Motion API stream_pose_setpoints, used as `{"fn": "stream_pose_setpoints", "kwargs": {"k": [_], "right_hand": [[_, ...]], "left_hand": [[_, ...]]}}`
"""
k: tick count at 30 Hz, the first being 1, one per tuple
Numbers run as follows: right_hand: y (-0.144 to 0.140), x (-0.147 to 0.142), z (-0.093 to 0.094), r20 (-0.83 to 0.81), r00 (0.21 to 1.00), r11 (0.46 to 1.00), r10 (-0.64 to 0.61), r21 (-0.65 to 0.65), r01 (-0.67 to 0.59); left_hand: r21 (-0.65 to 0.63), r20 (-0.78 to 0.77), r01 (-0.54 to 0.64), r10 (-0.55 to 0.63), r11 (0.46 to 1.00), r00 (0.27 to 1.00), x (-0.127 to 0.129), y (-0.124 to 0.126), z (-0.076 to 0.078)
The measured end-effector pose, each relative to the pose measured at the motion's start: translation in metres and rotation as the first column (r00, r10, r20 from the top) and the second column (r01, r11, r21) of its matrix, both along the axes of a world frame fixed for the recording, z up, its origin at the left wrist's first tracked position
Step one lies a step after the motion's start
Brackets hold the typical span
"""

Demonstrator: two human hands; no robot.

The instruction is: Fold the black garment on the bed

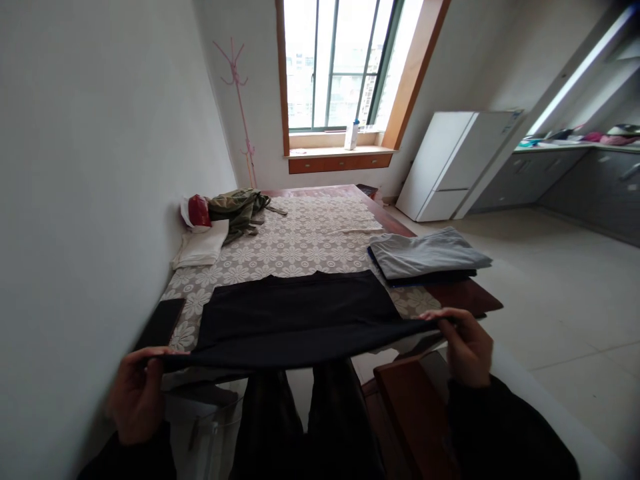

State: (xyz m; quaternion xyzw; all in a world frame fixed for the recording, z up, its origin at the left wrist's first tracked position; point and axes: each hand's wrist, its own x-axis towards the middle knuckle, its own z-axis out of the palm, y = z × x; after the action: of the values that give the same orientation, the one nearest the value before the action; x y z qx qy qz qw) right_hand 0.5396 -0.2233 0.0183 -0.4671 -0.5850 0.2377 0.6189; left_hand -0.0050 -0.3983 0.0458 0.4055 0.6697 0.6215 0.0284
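A dark, nearly black garment (300, 310) lies partly on the patterned tablecloth, its near edge lifted and stretched between my hands. What kind of garment it is, I cannot make out. My left hand (137, 393) pinches the near left corner, thumb below and fingers over the cloth. At the near right corner, my right hand (465, 343) grips the same edge a little higher. Beyond my right hand sits a stack of folded clothes with a grey one (427, 252) on top and darker ones underneath.
The table wears a grey-and-white floral cloth (310, 227). At its left are a black flat object (160, 321), folded white cloth (203, 245), a red item (199, 211) and a camouflage bag (243, 208). A brown wooden chair (413, 407) stands at my right. A white fridge (453, 163) is farther off.
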Motion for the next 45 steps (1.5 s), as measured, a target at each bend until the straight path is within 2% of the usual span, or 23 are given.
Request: {"fn": "stream_pose_setpoints", "kwargs": {"k": [1, 3, 5, 8, 11, 13, 15, 22, 28, 34, 36, 40, 45], "right_hand": [[0.014, -0.011, 0.005, 0.041, 0.998, 0.999, -0.049, -0.02, 0.05], [0.047, -0.035, 0.016, 0.175, 0.97, 0.983, -0.172, -0.033, 0.18], [0.077, -0.06, 0.027, 0.312, 0.924, 0.962, -0.223, -0.083, 0.26], [0.105, -0.091, 0.033, 0.618, 0.767, 0.915, -0.17, -0.19, 0.356], [0.114, -0.105, 0.028, 0.825, 0.564, 0.907, -0.025, -0.218, 0.361], [0.115, -0.104, 0.021, 0.884, 0.467, 0.909, 0.008, -0.201, 0.365], [0.117, -0.099, 0.014, 0.904, 0.427, 0.903, 0.01, -0.192, 0.385], [0.127, -0.089, 0.01, 0.892, 0.452, 0.898, -0.029, -0.175, 0.403], [0.129, -0.089, 0.017, 0.916, 0.389, 0.908, 0.092, -0.238, 0.345], [0.132, -0.091, 0.02, 0.945, 0.327, 0.929, 0.023, -0.141, 0.343], [0.134, -0.091, 0.021, 0.953, 0.301, 0.929, 0.038, -0.145, 0.339], [0.134, -0.09, 0.021, 0.954, 0.288, 0.923, 0.085, -0.184, 0.339], [0.117, -0.095, 0.022, 0.946, 0.324, 0.947, -0.011, -0.094, 0.309]], "left_hand": [[-0.075, -0.045, -0.063, 0.06, 0.995, 0.997, -0.004, 0.013, 0.006], [-0.254, -0.193, -0.189, 0.142, 0.948, 0.971, -0.013, 0.047, 0.019], [-0.454, -0.328, -0.252, 0.102, 0.855, 0.939, -0.02, 0.087, 0.029], [-0.627, -0.378, -0.251, -0.006, 0.738, 0.926, -0.023, 0.138, 0.031], [-0.708, -0.39, -0.252, -0.068, 0.659, 0.918, -0.021, 0.164, 0.022], [-0.732, -0.4, -0.265, -0.081, 0.628, 0.913, -0.02, 0.167, 0.015], [-0.744, -0.408, -0.283, -0.077, 0.605, 0.91, -0.021, 0.165, 0.01], [-0.759, -0.422, -0.304, -0.079, 0.576, 0.903, -0.028, 0.165, 0.007], [-0.788, -0.415, -0.279, -0.14, 0.549, 0.899, -0.034, 0.171, 0.004], [-0.776, -0.409, -0.291, -0.096, 0.559, 0.907, -0.037, 0.17, -0.002], [-0.776, -0.408, -0.283, -0.106, 0.564, 0.907, -0.04, 0.17, -0.002], [-0.786, -0.398, -0.238, -0.172, 0.571, 0.901, -0.047, 0.171, 0.0], [-0.812, -0.382, -0.155, -0.312, 0.563, 0.87, -0.059, 0.171, -0.001]]}}
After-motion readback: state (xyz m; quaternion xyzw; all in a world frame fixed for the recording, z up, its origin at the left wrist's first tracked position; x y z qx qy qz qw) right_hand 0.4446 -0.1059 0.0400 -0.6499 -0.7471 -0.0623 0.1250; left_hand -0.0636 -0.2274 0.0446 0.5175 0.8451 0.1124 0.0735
